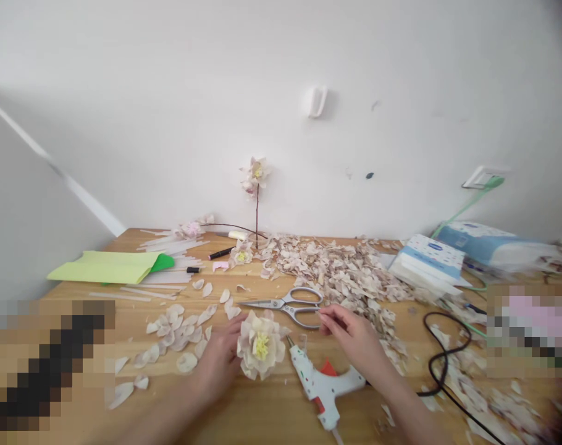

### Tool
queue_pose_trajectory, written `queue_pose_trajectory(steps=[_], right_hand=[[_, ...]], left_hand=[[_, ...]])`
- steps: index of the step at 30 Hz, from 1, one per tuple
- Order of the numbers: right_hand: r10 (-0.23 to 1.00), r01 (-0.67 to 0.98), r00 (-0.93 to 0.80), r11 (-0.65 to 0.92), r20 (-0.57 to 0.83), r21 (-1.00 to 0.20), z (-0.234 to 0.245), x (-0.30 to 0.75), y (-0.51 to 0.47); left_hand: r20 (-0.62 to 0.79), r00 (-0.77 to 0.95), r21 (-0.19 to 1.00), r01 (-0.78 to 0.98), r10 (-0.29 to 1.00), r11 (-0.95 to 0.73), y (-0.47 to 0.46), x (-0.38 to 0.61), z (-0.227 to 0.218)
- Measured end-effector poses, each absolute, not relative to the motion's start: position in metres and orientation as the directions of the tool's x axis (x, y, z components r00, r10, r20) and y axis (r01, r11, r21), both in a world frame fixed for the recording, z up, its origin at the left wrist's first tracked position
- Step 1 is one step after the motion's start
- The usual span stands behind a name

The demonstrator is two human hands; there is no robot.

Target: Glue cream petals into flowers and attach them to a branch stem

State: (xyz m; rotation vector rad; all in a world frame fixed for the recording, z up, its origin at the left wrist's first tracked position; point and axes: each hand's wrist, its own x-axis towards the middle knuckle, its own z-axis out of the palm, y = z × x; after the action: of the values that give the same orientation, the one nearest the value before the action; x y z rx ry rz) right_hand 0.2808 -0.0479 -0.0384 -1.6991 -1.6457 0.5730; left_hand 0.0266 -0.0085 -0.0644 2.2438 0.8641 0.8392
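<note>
My left hand (223, 352) is closed around the back of an artificial flower (261, 346), with cream petals and a yellow centre facing me. My right hand (348, 330) is in a pinch beside the handles of the scissors (281, 304); whatever its fingertips hold, if anything, is too small to make out. The scissors lie on the table, blades pointing left. Below, between my hands, a white glue gun (315, 380) with a red trigger rests on its side, nozzle toward the flower. Loose petals (174, 327) are spread left of my left hand.
A big heap of dried petals (336, 266) covers the back right. Behind stand a stemmed flower (257, 170), glue sticks (170, 262) and yellow-green paper (107, 267). Tissue packs (429, 259) lie at the right, near a looping black cord (441, 355). A wall bounds the table's back.
</note>
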Motion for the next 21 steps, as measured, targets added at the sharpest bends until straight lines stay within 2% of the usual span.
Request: queue_pose_trajectory(steps=[5,9,14,21], right_hand=[[0.972,0.71,0.153,0.018,0.179,-0.704,-0.05,0.28,-0.051],[0.951,0.742,0.203,0.007,0.234,-0.67,-0.056,0.279,-0.053],[0.948,0.751,0.192,0.024,0.253,-0.66,-0.061,0.275,-0.052],[0.948,0.71,0.116,0.129,0.296,-0.693,-0.063,0.275,-0.053]], left_hand=[[0.32,0.683,0.495,0.47,0.657,-0.73,-0.003,0.024,-0.079],[0.3,0.743,0.367,0.488,0.598,-0.792,-0.002,0.02,-0.083],[0.244,0.77,0.345,0.5,0.59,-0.795,0.0,0.015,-0.086],[0.252,0.763,0.387,0.485,0.596,-0.784,0.005,0.007,-0.081]])
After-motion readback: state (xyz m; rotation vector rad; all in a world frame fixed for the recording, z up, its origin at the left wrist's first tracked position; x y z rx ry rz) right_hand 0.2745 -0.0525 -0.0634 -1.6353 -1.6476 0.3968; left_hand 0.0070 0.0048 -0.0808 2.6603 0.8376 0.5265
